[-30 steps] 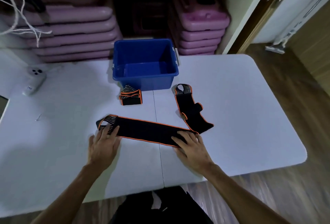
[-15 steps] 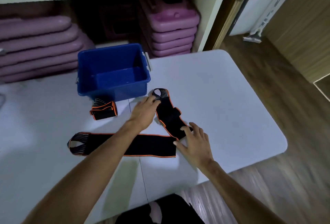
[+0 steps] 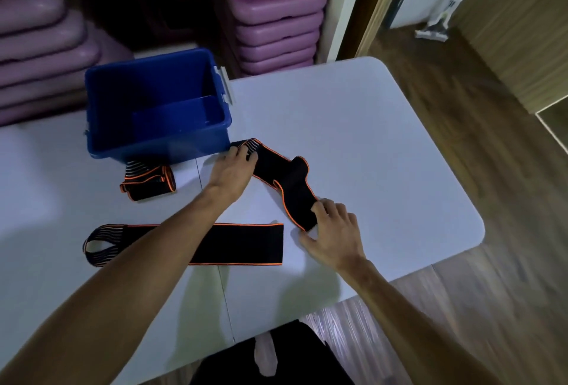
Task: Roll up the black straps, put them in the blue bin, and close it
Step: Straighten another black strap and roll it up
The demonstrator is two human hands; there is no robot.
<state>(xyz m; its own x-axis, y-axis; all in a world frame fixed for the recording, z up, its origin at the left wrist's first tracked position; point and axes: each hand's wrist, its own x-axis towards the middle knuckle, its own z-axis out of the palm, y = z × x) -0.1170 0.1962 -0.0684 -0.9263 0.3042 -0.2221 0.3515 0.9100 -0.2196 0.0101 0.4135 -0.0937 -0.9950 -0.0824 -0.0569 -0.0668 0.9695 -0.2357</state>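
A black strap with orange edging [image 3: 287, 180] lies crumpled and slanted on the white table [image 3: 368, 145], right of the blue bin [image 3: 159, 139]. My left hand [image 3: 232, 169] grips its far striped end near the bin's corner. My right hand [image 3: 333, 231] pinches its near end. A second black strap [image 3: 242, 243] lies flat and straight in front, partly under my left forearm, its striped loop at the left. A rolled strap [image 3: 147, 180] rests against the bin's front. The bin stands open with nothing visible inside; no lid is in view.
Stacks of purple plastic steps [image 3: 276, 22] fill the white shelf behind the table. The table's rounded right edge drops to a wooden floor [image 3: 491, 169]. A white object [image 3: 433, 28] leans by the doorway at the back right.
My left hand left the long strap and reached across to the far end of the crumpled strap. My right hand shifted to its near end. The long strap now lies straight.
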